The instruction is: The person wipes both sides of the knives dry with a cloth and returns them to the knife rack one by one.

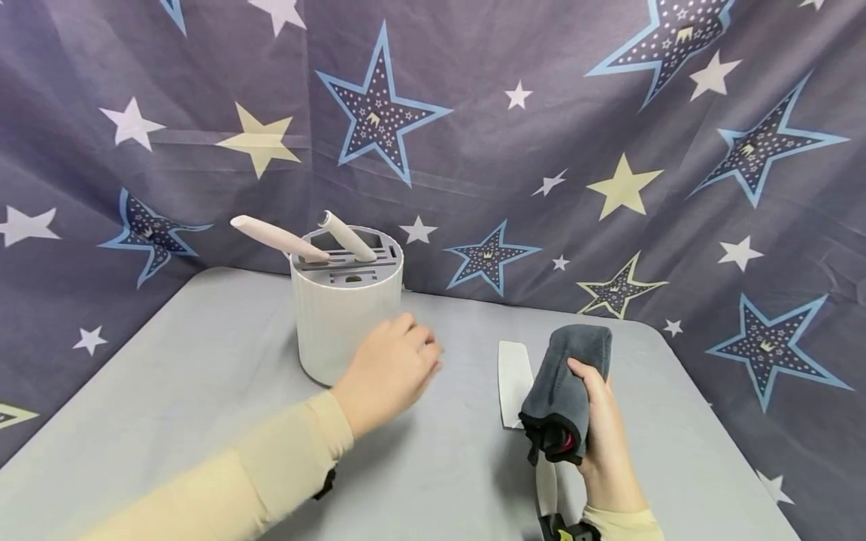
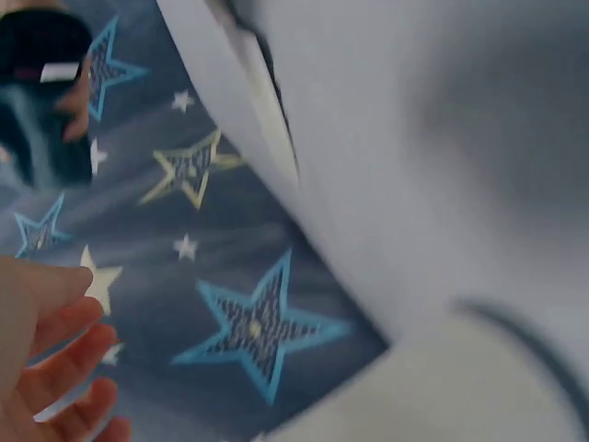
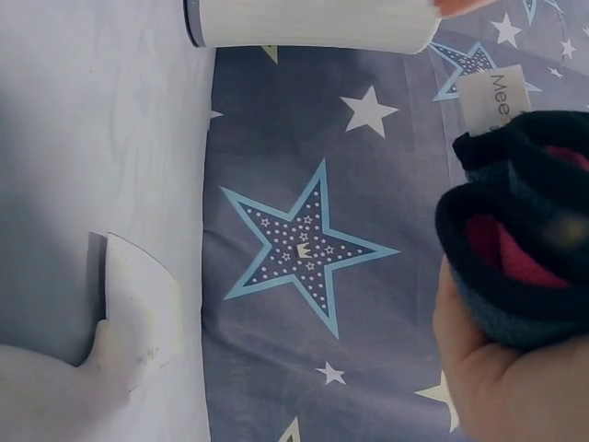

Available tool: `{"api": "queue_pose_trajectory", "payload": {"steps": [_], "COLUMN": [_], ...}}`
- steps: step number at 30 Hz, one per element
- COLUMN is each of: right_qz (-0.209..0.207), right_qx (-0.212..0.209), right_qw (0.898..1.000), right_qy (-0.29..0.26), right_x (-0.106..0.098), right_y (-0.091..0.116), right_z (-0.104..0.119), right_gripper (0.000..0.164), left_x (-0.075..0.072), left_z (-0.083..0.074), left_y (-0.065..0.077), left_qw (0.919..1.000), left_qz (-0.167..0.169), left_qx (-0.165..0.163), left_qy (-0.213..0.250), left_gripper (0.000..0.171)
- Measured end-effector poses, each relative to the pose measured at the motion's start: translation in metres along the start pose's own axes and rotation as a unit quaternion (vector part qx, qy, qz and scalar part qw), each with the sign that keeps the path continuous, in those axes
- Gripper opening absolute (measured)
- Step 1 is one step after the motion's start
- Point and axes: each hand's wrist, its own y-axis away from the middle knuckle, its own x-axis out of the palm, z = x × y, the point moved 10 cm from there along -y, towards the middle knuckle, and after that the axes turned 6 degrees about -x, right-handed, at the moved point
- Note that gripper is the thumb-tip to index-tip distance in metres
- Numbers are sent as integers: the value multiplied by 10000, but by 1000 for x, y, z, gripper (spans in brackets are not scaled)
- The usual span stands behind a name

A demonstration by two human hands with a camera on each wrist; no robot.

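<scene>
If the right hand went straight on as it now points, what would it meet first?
Likely the starry curtain beyond the table, the held rolled cloth leading, though depth is unclear.

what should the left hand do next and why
I'd probably bring the left hand over to the cloth to help open it out: that hand looks empty near the knife block, while the right hand alone grips the cloth, bundled up above the table.
</scene>
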Motion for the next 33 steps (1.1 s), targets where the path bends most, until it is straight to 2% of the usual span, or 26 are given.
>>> {"api": "queue_pose_trajectory", "payload": {"steps": [4,7,14,18,22,25,29,31,33], "right_qz": [35,98,430,451,409,427,496,486,454], "right_qx": [-72,-88,-218,-200,-128,-100,-64,-11,54], "right_qw": [9999,9995,9958,9958,9965,9962,9956,9960,9964], "right_qy": [-111,-270,-777,-777,-712,-746,-795,-756,-719], "right_x": [-1,-1,3,3,1,0,1,2,3], "right_y": [0,1,4,6,7,7,8,8,8], "right_z": [2,3,9,11,12,13,12,11,9], "right_gripper": [65,64,36,34,26,22,23,22,23], "left_x": [33,52,80,93,109,115,113,112,112], "left_z": [-22,-41,-81,-98,-121,-139,-159,-166,-172], "left_y": [10,16,24,25,31,36,37,37,37], "left_qw": [9959,9904,9810,9733,9617,9601,9718,9758,9764], "left_qz": [818,1275,1839,2130,2556,2597,2203,2063,2054], "left_qx": [-284,-384,-382,-487,-391,-232,79,211,334], "left_qy": [255,367,495,706,910,1016,833,693,578], "left_gripper": [22,29,30,29,29,28,27,31,35]}}
